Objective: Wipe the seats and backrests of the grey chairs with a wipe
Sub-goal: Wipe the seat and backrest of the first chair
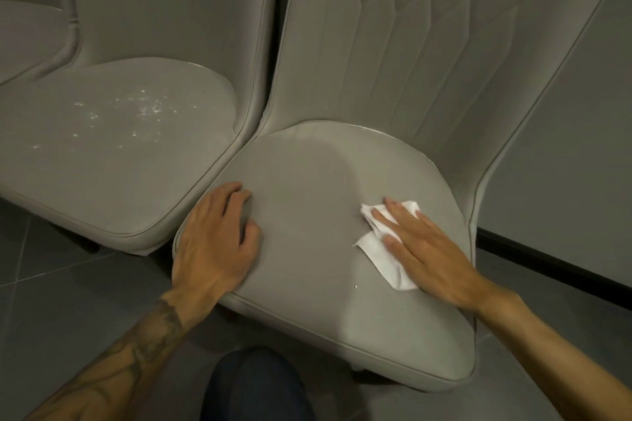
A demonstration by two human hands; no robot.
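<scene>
White paper wipe [386, 260] pressed flat under straight fingers of right hand [420, 249], on right half of smooth grey padded chair seat [307, 181]: broad contact for wiping. Left hand [215, 243], loosely curled, empty, braced on seat's left edge, probably steadying chair.

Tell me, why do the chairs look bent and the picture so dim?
Head view: dim, soft light overall; the wide lens bows the right backrest; white specks glint on the left seat; a faint shadow crosses the right seat beyond the wipe.

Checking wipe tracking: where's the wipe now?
Head view, right of centre: the wipe lies on the right chair's seat, pressed under the right hand.
</scene>
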